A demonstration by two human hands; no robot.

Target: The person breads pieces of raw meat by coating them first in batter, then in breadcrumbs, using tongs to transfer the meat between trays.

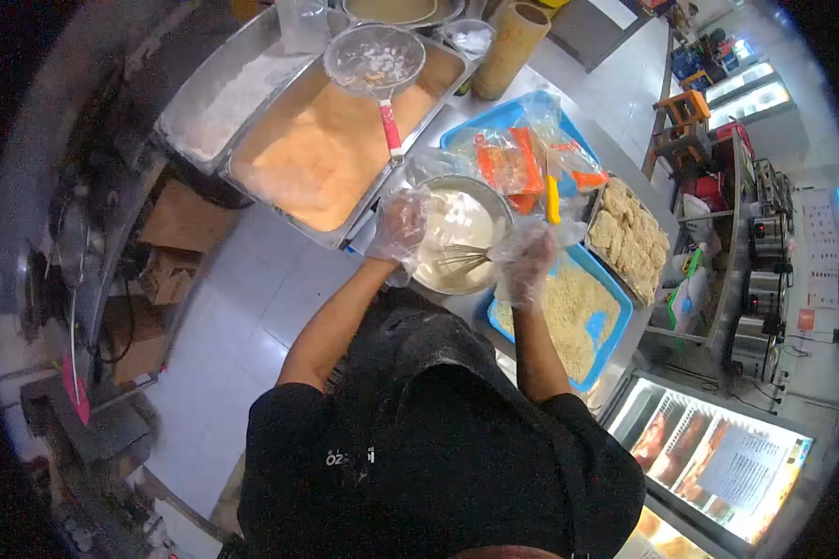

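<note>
The whisk (pixel 464 259) points left, long axis crosswise, wires in the bowl's (pixel 426 282) white liquid (pixel 457 222), between the hands; right hand (pixel 529 265) closed round its handle, left hand (pixel 399 226) gripping the rim.

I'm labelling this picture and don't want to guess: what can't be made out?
All in the head view:
- Whisk handle: hidden by the right hand.
- Left hand: its exact finger grip on the bowl is obscured by the crinkled plastic glove.
- Clear container: cut off by the top edge.
- Printing on the orange-and-clear packaging: creased, too small.
</note>
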